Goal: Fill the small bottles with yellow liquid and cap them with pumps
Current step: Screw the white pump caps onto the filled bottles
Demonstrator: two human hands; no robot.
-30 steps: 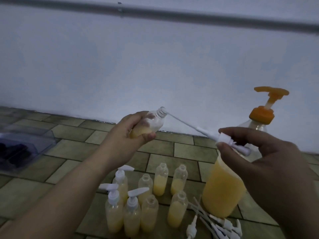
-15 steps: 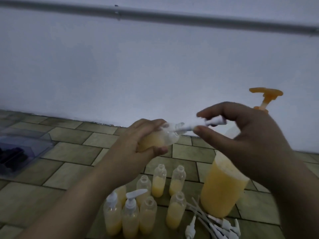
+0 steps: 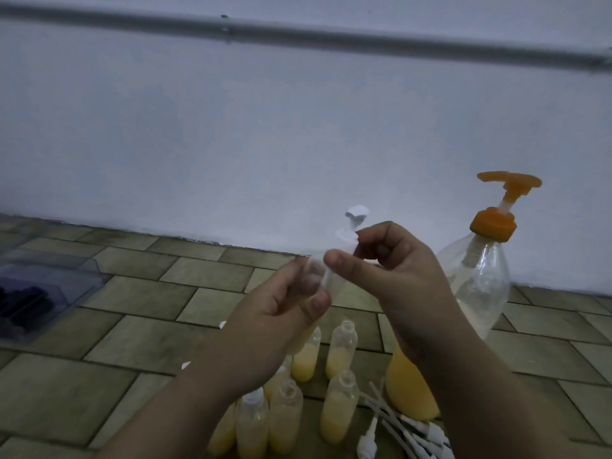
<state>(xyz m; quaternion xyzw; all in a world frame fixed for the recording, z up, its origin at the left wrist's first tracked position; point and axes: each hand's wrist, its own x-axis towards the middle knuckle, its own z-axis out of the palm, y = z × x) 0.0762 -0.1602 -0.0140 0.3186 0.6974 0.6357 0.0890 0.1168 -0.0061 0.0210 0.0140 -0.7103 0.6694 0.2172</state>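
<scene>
My left hand (image 3: 281, 313) grips a small clear bottle (image 3: 323, 276) holding yellow liquid, raised above the floor and tilted to the right. A white pump (image 3: 354, 223) sits in the bottle's neck, its head pointing up. My right hand (image 3: 390, 270) pinches the pump's collar between thumb and fingers. Below stand several small bottles (image 3: 341, 349) of yellow liquid, some open, some with pumps. Loose white pumps (image 3: 407, 429) lie at the lower right.
A large clear bottle (image 3: 477, 293) with an orange pump and yellow liquid stands at the right. A clear plastic box (image 3: 43, 286) with dark items lies at the left on the tiled floor (image 3: 149, 326). A white wall runs behind.
The pump's tube has gone fully into the bottle. My right hand moved left to the bottle neck and now pinches the collar; both hands came together and the bottle turned more upright.
</scene>
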